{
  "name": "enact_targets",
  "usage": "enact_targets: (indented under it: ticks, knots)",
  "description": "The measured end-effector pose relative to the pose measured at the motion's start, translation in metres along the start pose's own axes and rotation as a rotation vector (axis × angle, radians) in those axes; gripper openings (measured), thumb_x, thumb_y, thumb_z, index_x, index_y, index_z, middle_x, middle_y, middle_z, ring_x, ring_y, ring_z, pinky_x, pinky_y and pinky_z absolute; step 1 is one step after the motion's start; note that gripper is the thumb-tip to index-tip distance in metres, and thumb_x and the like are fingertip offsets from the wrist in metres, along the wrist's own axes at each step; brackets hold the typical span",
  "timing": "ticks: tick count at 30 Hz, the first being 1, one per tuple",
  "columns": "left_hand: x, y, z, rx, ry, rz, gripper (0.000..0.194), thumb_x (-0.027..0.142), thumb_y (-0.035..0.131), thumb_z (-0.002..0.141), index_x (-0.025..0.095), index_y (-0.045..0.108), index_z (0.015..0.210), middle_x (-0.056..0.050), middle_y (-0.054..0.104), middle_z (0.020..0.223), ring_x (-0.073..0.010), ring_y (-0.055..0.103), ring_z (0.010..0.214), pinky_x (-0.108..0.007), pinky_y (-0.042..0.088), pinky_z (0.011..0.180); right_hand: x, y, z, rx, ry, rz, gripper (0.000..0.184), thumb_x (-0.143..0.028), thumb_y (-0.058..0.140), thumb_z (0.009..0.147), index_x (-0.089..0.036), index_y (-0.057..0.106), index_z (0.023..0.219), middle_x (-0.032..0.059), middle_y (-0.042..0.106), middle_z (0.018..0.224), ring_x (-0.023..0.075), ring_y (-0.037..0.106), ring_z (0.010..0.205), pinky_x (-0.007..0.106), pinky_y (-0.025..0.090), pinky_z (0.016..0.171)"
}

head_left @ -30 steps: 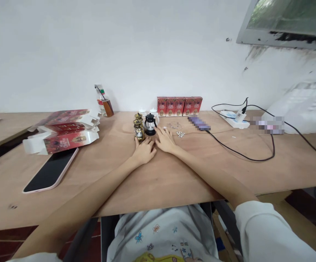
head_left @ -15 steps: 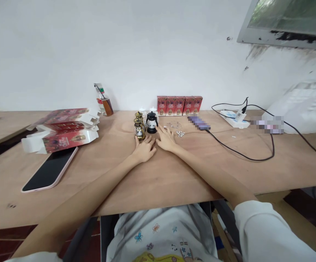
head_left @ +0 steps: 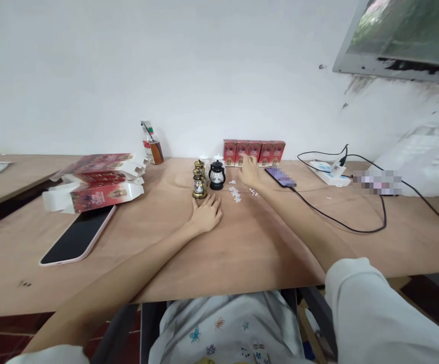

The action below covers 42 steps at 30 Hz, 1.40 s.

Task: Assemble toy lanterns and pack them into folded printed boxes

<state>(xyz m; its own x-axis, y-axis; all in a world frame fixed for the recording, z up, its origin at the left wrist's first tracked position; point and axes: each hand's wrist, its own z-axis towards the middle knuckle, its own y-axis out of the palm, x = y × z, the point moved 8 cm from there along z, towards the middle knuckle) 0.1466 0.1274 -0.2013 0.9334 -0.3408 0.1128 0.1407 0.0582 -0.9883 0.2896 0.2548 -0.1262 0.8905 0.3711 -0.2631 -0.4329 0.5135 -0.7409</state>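
While the left hand (head_left: 206,214) is resting on the desk (head_left: 223,263), grip relaxed, right by the gold lanterns (head_left: 199,186), the right hand (head_left: 249,172) is reaching toward the red boxes (head_left: 273,153), can't tell if it's gripping anything. Black lantern (head_left: 217,176) is standing beside the gold ones.

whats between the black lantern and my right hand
Small white pieces lie on the table between the black lantern and your right hand, in the head view.

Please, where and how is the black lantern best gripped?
Probably by the cap of the black lantern, from above and slightly right: it stands upright, cap uppermost, and the gold lanterns sit close on its left.
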Motion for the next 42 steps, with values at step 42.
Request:
enact_targets:
  ticks: [42]
  knots:
    - [0.001,-0.003,-0.003,0.059,0.031,-0.039,0.047,0.028,0.033,0.091,0.013,0.042,0.134,-0.018,0.034,0.148,-0.0323,0.029,0.138,-0.071,0.015,0.104,-0.016,-0.055,0.021,0.198,-0.18,-0.078,0.068,-0.041,0.04,0.089,-0.009,0.016,0.144,0.0208,0.037,0.138,0.0368,0.034,0.123,0.054,0.027,0.101]
